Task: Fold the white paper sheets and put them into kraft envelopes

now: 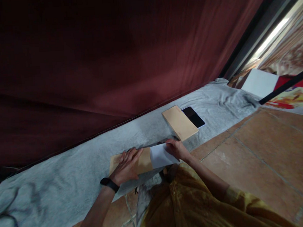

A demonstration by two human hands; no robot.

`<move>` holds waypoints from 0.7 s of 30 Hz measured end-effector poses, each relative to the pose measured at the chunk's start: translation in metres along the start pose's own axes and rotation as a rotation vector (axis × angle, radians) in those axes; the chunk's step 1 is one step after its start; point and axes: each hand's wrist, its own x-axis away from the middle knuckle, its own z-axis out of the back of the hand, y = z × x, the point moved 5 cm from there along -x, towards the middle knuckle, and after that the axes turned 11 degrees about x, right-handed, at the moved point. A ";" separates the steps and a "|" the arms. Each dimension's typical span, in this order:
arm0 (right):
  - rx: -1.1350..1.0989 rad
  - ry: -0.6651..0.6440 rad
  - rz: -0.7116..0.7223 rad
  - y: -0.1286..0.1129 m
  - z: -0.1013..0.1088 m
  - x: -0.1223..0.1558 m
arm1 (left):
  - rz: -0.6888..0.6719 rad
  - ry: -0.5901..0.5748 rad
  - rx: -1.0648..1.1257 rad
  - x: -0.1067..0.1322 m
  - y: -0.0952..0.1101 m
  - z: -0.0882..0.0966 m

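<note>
A brown paper envelope (144, 160) lies across the grey cloth just in front of my body. Small faint print shows at its left end. My left hand (127, 165) spans the envelope from above, fingers together across the top and thumb near its lower edge. A white sheet (159, 156) extends from the envelope's right side; how far it reaches inside is hidden. My right hand (176, 149) pinches the sheet's right end, with the fingertips partly hidden. Just beyond that hand lies another flat brown item (180, 122), with small print at its far edge.
A black-screened phone (193, 116) lies beside the second brown item. Grey cloth (74, 160) covers the narrow ledge along a dark red curtain (107, 68). Tiled floor (248, 155) is at the right. A dark bar (287, 85) crosses red and white packaging (295, 94).
</note>
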 end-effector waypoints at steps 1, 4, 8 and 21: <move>0.009 -0.008 0.013 -0.001 -0.002 0.001 | 0.003 -0.001 0.001 0.000 0.001 0.000; 0.018 -0.012 0.020 -0.003 -0.006 0.000 | 0.018 -0.007 0.010 -0.002 0.004 0.002; 0.011 -0.017 0.001 -0.006 -0.013 -0.001 | 0.028 -0.026 0.000 -0.008 0.007 0.002; -0.283 0.055 -0.372 0.027 -0.015 0.010 | -0.026 -0.006 -0.063 -0.033 0.003 0.016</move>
